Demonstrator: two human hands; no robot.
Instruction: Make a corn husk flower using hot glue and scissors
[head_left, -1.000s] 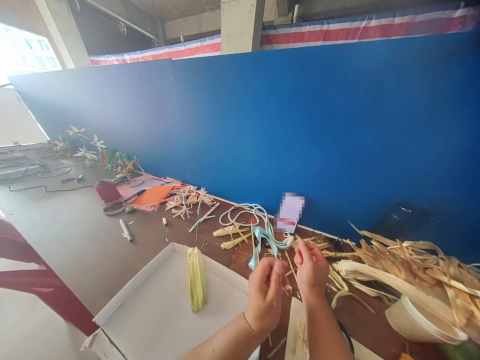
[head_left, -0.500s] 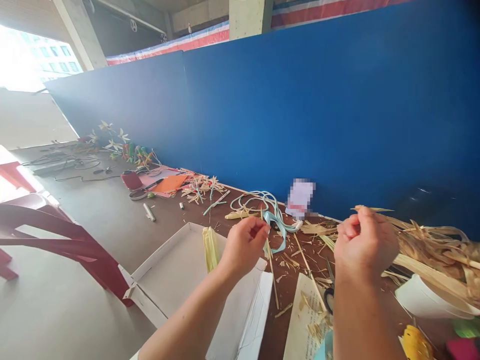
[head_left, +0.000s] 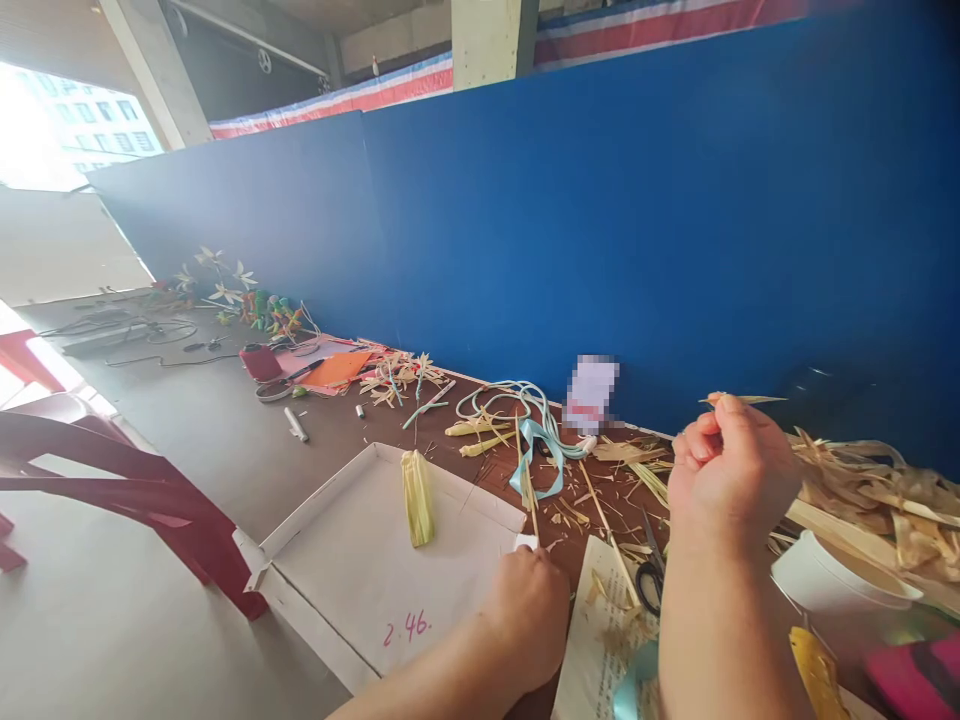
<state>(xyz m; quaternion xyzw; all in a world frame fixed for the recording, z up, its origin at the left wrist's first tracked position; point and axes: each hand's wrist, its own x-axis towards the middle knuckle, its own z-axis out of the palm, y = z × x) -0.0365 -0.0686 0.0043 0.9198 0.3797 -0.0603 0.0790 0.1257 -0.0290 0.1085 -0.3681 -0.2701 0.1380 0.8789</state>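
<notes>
My right hand (head_left: pixel 731 470) is raised over the right side of the table. Its thumb and fingers pinch a small, pointed strip of dried corn husk (head_left: pixel 761 399). My left hand (head_left: pixel 529 615) is low, curled over the right edge of the shallow white box (head_left: pixel 322 520). Its fingertips are hidden, so whatever it may hold does not show. A thin stick (head_left: pixel 534 515) runs down to the left hand's knuckles; whether they touch it is unclear. A light blue ribbon (head_left: pixel 551 485) curls around the stick. Inside the box lies a folded pale green husk (head_left: pixel 417 500).
Scissors (head_left: pixel 649 580) and a printed sheet (head_left: pixel 592 625) with scraps lie between my arms. A white paper cup (head_left: pixel 832 575) and a pile of dry husks (head_left: pixel 877 490) are at right. A blue partition (head_left: pixel 600 220) backs the table. A dark red chair (head_left: pixel 172 520) stands at left.
My left hand has moved down from beside the blue ribbon to the box's right edge, uncovering the husk and red writing. My right hand keeps its pinch on the husk strip, nearly still.
</notes>
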